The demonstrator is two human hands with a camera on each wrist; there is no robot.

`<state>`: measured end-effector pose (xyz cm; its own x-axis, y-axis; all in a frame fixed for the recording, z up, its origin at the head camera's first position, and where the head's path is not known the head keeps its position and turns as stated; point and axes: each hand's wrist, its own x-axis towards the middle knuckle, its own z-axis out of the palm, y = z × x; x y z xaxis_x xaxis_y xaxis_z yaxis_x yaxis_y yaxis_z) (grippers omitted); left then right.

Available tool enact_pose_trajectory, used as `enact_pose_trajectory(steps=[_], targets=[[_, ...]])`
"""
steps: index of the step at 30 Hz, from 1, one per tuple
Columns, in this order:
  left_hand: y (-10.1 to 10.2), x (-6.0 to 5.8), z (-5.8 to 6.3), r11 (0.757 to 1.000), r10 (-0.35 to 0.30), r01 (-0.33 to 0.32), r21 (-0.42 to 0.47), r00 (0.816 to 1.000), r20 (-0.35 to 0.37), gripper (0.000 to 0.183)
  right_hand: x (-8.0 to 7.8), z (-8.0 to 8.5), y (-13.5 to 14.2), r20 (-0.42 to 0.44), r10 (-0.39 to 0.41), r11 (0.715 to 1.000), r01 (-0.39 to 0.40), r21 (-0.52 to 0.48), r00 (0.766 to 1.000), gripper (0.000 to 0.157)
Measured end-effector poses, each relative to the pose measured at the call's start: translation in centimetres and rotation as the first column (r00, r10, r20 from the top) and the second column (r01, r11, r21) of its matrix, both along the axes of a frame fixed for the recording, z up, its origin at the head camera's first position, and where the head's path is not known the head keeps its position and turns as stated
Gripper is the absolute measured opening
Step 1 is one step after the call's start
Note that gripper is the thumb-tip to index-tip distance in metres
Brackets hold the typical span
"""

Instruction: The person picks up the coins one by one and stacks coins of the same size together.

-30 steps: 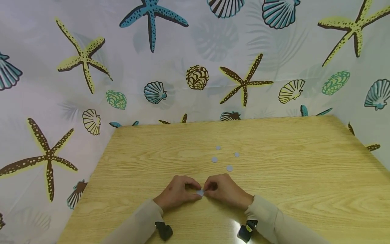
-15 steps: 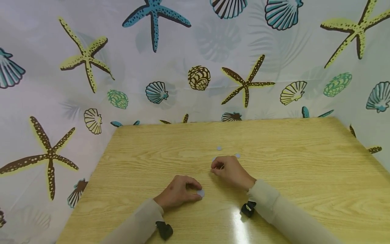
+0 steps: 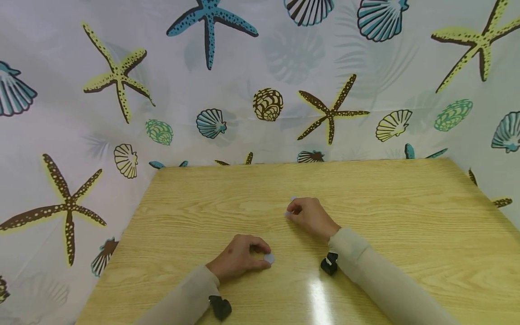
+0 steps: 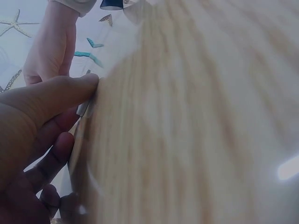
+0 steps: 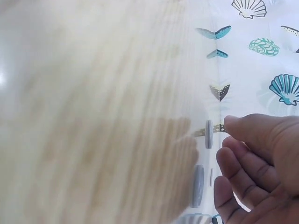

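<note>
My left hand (image 3: 239, 257) pinches a small grey disc (image 3: 269, 258) at the tabletop, thumb on the near side and a finger on the far side. In the left wrist view the thumb and fingers frame the disc's thin grey edge (image 4: 82, 110). My right hand (image 3: 312, 217) is farther out, close over the table, with its fingertips right at another grey disc (image 3: 288, 214). The right wrist view shows its fingers loosely bent, a gap between the thumb and the nearest disc (image 5: 209, 134). A larger-looking disc (image 5: 198, 185) lies nearer that camera.
A further grey disc (image 3: 293, 198) peeks out behind the right hand; that hand hides others. The wood-grain table (image 3: 390, 225) meets a shell and starfish patterned cloth (image 3: 239, 67) at its back and sides. Light glares off the table's near part.
My right hand has left the left hand's disc and moved forward and right to the far discs, covering several. The left hand stays in place with its disc.
</note>
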<state>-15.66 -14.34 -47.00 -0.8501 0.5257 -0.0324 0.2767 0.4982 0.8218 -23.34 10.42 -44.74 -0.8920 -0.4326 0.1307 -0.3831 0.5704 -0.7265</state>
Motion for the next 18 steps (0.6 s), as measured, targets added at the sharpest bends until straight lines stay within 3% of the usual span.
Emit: enact_pose_trajectory(steps=[18], targets=[[0.11, 0.04, 0.23, 1.0, -0.006, 0.006, 0.016, 1.0, 0.002, 0.022, -0.97, -0.37, -0.44, 0.018, 0.036, 0.996, -0.037, 0.087, 0.999, 0.008]])
